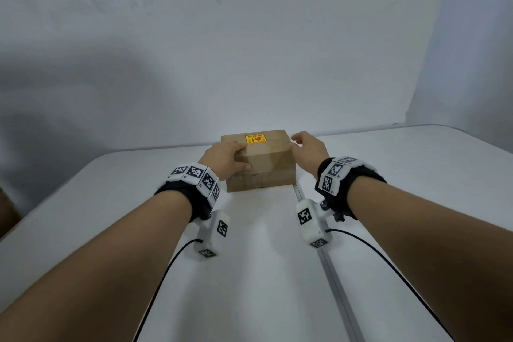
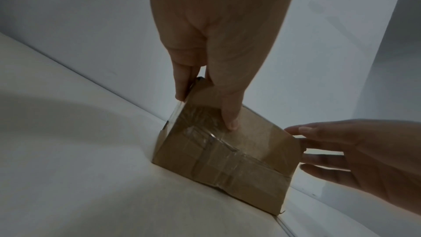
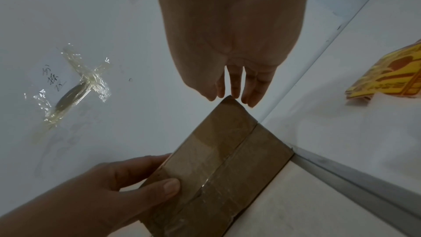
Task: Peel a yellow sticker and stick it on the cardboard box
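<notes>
A brown cardboard box (image 1: 266, 166) sealed with clear tape stands on the white table near the wall. A yellow sticker (image 1: 255, 139) with red print lies flat on its top face. My left hand (image 1: 238, 159) grips the box's near left corner, thumb (image 2: 230, 120) on the front face and fingers on the left side. My right hand (image 1: 298, 141) hovers open at the box's right side, fingers straight (image 3: 235, 86) just past the far corner of the box (image 3: 218, 159). In the left wrist view the right hand (image 2: 303, 147) is close to the box's (image 2: 227, 159) right edge; contact is unclear.
A stack of yellow sticker sheets (image 3: 391, 77) lies on the table to the right of the box. A metal seam strip (image 1: 333, 272) runs down the table (image 1: 111, 230) from the box toward me. A round object taped to the wall (image 3: 75, 87) sits behind.
</notes>
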A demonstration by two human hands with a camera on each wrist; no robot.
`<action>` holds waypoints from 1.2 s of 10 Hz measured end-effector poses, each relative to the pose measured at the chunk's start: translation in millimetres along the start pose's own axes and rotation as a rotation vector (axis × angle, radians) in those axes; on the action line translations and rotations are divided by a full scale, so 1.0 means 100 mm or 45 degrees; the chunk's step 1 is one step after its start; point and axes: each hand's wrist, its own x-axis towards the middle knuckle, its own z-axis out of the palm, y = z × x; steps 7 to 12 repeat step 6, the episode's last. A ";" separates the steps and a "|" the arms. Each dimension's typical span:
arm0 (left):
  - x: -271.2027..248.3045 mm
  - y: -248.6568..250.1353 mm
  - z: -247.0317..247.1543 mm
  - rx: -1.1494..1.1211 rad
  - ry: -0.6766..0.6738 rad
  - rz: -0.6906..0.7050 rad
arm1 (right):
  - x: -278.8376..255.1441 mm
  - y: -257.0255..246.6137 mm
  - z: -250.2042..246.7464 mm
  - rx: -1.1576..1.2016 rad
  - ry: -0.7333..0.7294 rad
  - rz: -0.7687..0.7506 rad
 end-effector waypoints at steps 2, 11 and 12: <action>0.23 0.01 0.00 -0.015 -0.002 -0.028 | 0.22 -0.06 0.12 -0.030 -0.009 -0.026; 0.42 -0.09 0.03 -0.002 -0.040 -0.014 | 0.27 -0.03 0.15 -0.069 0.037 -0.063; 0.42 -0.09 0.03 -0.002 -0.040 -0.014 | 0.27 -0.03 0.15 -0.069 0.037 -0.063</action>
